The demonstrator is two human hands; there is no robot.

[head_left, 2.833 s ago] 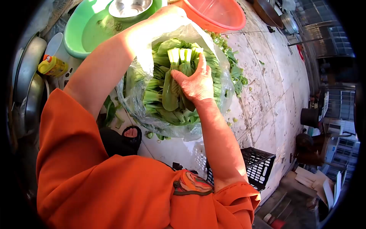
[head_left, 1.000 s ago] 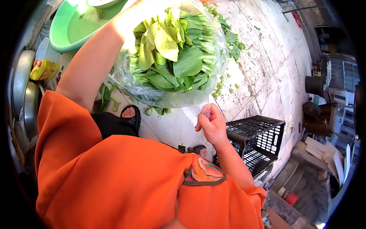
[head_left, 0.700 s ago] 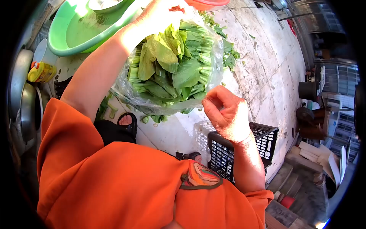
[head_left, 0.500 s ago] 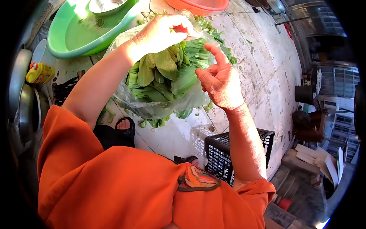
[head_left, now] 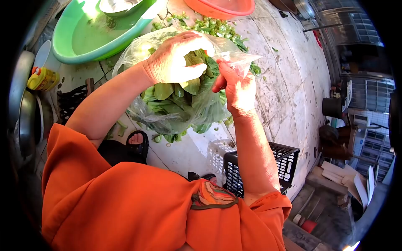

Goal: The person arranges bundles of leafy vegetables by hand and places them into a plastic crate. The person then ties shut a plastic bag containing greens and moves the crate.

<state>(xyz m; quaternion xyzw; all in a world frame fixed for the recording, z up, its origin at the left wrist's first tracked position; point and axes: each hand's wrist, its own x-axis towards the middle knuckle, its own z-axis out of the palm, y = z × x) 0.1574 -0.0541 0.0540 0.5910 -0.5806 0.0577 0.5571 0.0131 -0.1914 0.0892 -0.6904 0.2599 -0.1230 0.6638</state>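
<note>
A clear plastic bag full of leafy green vegetables lies in front of me on the floor. My right hand pinches the bag's rim at its right side, and a corner of the film sticks out past the fingers. Above the leaves is my left hand, its fingers curved and the thumb apart from them. Its fingertips are close to the bag's rim; whether they touch the film I cannot tell. The leaves show in the gap between thumb and fingers.
A green basin holding a metal bowl stands at upper left, a red basin at the top. Vegetable trimmings litter the tiled floor. A black crate is beside my right forearm. A yellow bottle lies left.
My right hand has moved up and left and closed on the bag's rim. My left hand has come down, its thumb and fingers now apart. The bag's film is drawn to the right.
</note>
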